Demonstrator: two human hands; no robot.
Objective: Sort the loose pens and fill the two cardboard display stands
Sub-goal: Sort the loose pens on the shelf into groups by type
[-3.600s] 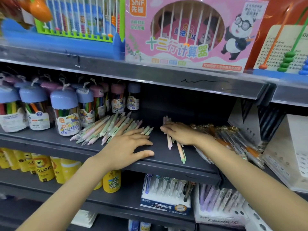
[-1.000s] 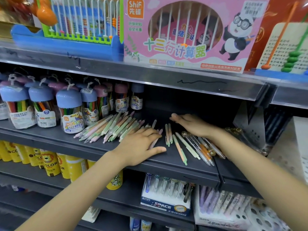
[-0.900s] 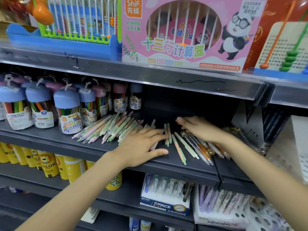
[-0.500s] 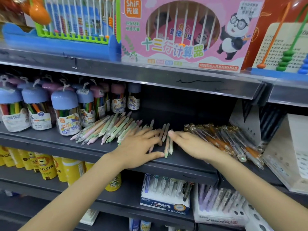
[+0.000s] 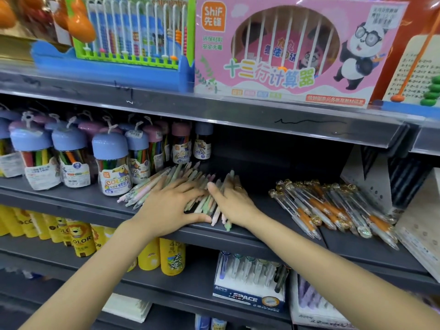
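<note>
Head view: the person's left hand [image 5: 170, 207] lies flat, fingers spread and nearly straight, on top of the heap of pastel pens [image 5: 183, 186] on the dark shelf [image 5: 78, 201]. The right hand [image 5: 232, 202] presses in from the other side, fingers also extended and laid along the pens, a ring on one finger. Neither hand pinches or curls round a single pen; both seem to act as flat paddles, squeezing the heap into one bundle so that the like pens lie together and can be lifted as a group. A few pen ends stick out over the shelf's front edge between the two wrists.

Well apart to the right lies a separate heap of clear pens with orange grips and gold tops [image 5: 333, 206], untouched. Keeping the two kinds in separate heaps looks like the sorting step. Beyond them stands a white cardboard display stand [image 5: 371, 184], with part of another pale stand [image 5: 419, 225] at the frame's right edge; whether either has been loaded cannot be told.

Compared with the frame from a few seconds earlier, the pastel pens that lay scattered in the shelf's middle under the right hand have been swept left into the main heap, and the two hands, then apart, now nearly touch. The left hand has shifted only a little further onto the pens.
</note>
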